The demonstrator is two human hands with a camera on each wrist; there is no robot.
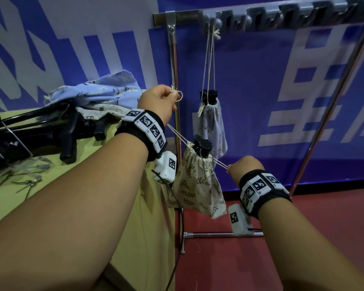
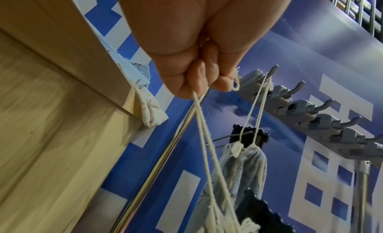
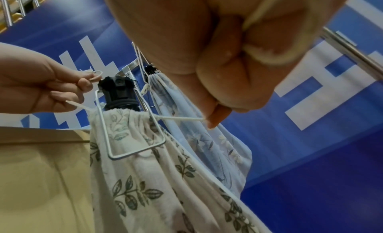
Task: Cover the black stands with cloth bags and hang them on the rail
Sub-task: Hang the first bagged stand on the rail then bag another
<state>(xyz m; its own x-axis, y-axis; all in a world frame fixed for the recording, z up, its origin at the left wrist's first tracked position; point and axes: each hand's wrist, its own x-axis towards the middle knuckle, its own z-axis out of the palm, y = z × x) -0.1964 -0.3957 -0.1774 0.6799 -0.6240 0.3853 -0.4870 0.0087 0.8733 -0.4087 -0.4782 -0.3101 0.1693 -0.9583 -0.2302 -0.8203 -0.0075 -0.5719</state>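
L hand (image 1: 158, 101) & R hand (image 1: 245, 166) each pinch a cord, leaf bag (image 1: 198, 185) w/ stand (image 1: 202, 147) slung below rail (image 1: 282, 15); uneven pull could slip bag off the stand.

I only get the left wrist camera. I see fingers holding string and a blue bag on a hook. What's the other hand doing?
Observer: The right hand pinches the other drawstring and holds it out taut to the right of a leaf-print bag.
Operator: Is that bag closed up?
Observer: Its mouth is gathered round a black stand, and the stand's top pokes out above the cloth.
Operator: Are there more stands to do?
Observer: Yes. Uncovered black stands lie off to the left, next to a heap of spare cloth bags.
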